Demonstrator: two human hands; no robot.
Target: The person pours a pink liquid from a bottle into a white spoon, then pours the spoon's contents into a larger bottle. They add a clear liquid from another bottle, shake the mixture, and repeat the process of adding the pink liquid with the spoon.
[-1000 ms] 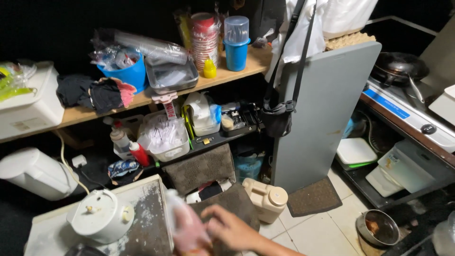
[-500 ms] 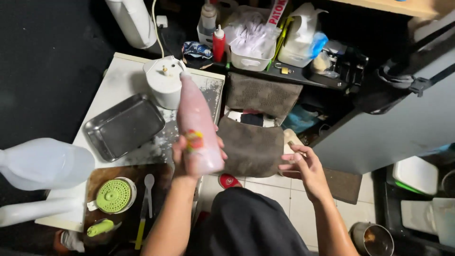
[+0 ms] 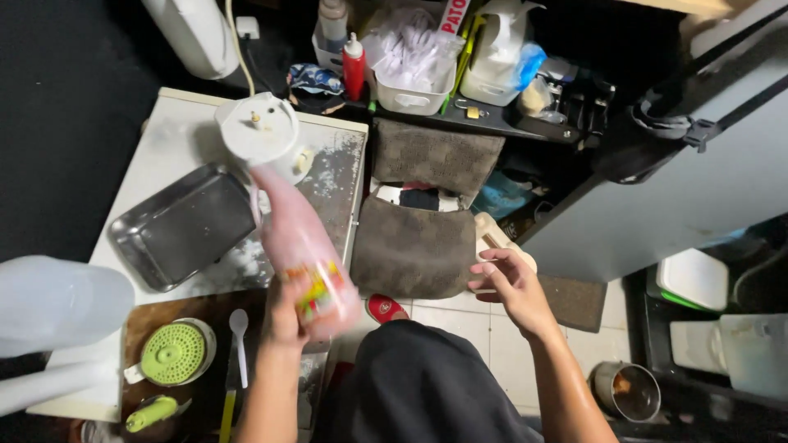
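A cramped, dim kitchen or food-preparation corner, seen from above. A flour-dusted white counter (image 3: 176,139) carries a metal tray (image 3: 185,226), a white lidded container (image 3: 257,131), a green strainer (image 3: 172,354) and a spoon (image 3: 239,344) on a wooden board (image 3: 205,308). A low shelf (image 3: 492,123) holds a red squeeze bottle (image 3: 354,67) and plastic tubs. A tiled floor (image 3: 460,316) bears a metal pot (image 3: 625,392).

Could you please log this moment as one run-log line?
left hand: grips pink bottle, tilted over table | right hand: open, empty, above floor | tray: beside bottle
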